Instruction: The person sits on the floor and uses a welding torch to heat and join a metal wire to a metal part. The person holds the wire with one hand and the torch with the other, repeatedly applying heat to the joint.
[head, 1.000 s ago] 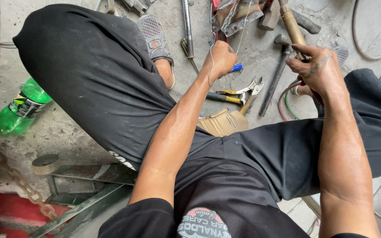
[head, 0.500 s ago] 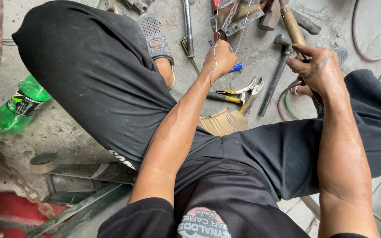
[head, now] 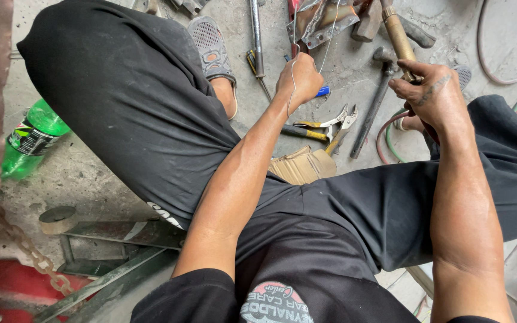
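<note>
I sit on a concrete floor in black trousers [head: 139,119]. My left hand [head: 301,81] is closed around a thin metal wire [head: 324,42] that runs up toward a bent piece of sheet metal [head: 324,21]; a blue-tipped tool [head: 322,91] pokes out beside the fist. My right hand [head: 432,96] grips the handle of a brass-coloured torch [head: 397,33], whose tip points up at the sheet metal. Both forearms reach forward over my lap.
Yellow-handled pliers [head: 324,127], a hammer [head: 373,104], a long screwdriver [head: 256,36], a folded cardboard piece [head: 300,166] and red and green hoses [head: 390,140] lie ahead. A green plastic bottle [head: 31,139] lies left. Metal bars [head: 121,236], a chain [head: 31,254] and a sandalled foot [head: 213,48] are nearby.
Both hands have kept their grips and stayed in about the same place; the left fist with the wire has shifted only slightly.
</note>
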Tool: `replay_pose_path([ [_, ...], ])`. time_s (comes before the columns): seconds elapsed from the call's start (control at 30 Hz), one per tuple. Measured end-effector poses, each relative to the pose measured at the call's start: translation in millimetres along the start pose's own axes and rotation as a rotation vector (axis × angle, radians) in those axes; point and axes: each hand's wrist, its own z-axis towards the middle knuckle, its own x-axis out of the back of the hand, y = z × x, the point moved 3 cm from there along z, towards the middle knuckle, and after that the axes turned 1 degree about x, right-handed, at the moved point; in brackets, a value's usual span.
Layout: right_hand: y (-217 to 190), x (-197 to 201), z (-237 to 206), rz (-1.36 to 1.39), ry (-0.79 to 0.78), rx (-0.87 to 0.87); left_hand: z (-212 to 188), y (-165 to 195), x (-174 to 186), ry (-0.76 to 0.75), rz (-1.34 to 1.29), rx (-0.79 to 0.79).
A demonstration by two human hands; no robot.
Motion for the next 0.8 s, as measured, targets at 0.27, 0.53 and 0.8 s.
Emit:
replay_pose_path([
  [0.27,2.6,-0.1,1.7,-0.021,-0.005,0.000,-6.8,5.0,0.8,-0.003,0.106,-0.090],
  [0.53,0.8,0.0,2.2,-0.024,0.002,-0.005,-9.5,7.3,5.9,0.026,0.109,-0.103],
  [0.8,-3.2,1.0,-1.1,-0.004,0.000,-0.041,-12.7,10.5,10.0,0.019,0.056,-0.041],
])
